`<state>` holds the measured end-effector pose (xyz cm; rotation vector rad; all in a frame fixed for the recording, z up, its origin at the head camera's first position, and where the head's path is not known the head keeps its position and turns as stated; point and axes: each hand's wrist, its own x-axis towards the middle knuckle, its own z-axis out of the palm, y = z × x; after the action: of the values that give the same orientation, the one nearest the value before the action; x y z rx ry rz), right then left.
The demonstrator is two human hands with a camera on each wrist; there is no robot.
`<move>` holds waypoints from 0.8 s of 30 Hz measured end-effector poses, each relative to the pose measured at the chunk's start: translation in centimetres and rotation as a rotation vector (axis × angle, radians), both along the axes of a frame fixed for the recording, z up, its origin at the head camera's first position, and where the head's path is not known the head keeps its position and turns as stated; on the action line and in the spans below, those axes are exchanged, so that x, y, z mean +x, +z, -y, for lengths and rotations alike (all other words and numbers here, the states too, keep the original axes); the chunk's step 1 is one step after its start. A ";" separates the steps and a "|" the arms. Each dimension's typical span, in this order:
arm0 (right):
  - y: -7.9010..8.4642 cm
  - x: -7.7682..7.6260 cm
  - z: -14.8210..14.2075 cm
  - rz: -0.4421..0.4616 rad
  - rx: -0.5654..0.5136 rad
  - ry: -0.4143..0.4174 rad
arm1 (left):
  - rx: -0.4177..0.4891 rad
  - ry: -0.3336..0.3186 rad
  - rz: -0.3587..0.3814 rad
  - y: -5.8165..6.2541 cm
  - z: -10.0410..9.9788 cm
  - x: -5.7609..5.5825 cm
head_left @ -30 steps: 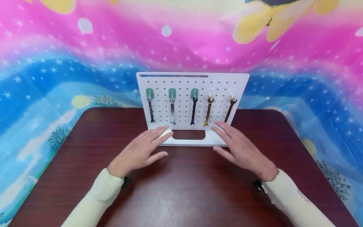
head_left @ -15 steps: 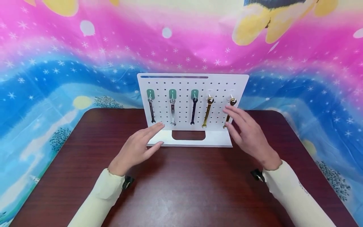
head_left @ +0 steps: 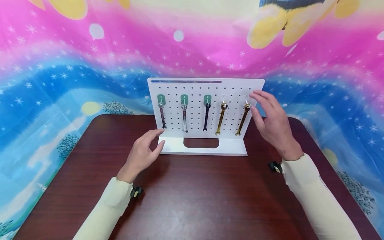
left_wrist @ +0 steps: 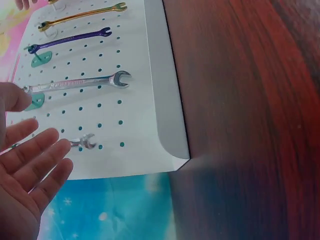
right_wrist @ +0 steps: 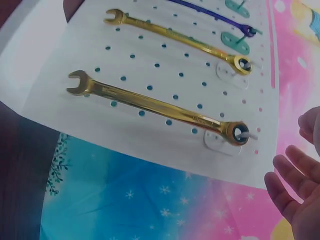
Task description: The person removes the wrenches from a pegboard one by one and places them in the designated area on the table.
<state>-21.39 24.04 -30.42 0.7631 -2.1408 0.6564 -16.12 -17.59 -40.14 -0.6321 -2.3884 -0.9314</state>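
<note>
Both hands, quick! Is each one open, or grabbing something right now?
Left hand: open, holding nothing, near the small silver metal wrench.
Right hand: open, holding nothing, near the outer gold metal wrench.

Five wrenches (head_left: pixel 221 120), ring ends (right_wrist: pixel 231 134) up, on white pegboard (head_left: pixel 196 96)

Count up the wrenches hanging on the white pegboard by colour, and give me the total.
Silver wrenches: 2
Purple-blue wrench: 1
Gold wrenches: 2
Total: 5
</note>
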 end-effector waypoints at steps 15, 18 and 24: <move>2.0 -3.2 -1.3 -0.080 -0.034 -0.098 | 0.250 0.110 0.015 -0.4 -0.8 -3.3; 2.0 -3.6 -1.4 -0.076 -0.060 -0.112 | 0.295 0.144 0.029 -0.5 -0.9 -4.0; 2.0 -4.2 -1.5 -0.008 -0.126 -0.129 | 0.370 0.176 0.079 -0.5 -1.5 -5.2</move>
<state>-25.63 25.58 -28.39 0.5540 -2.0994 0.7106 -21.35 -16.07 -40.68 -0.2445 -2.2103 -1.2940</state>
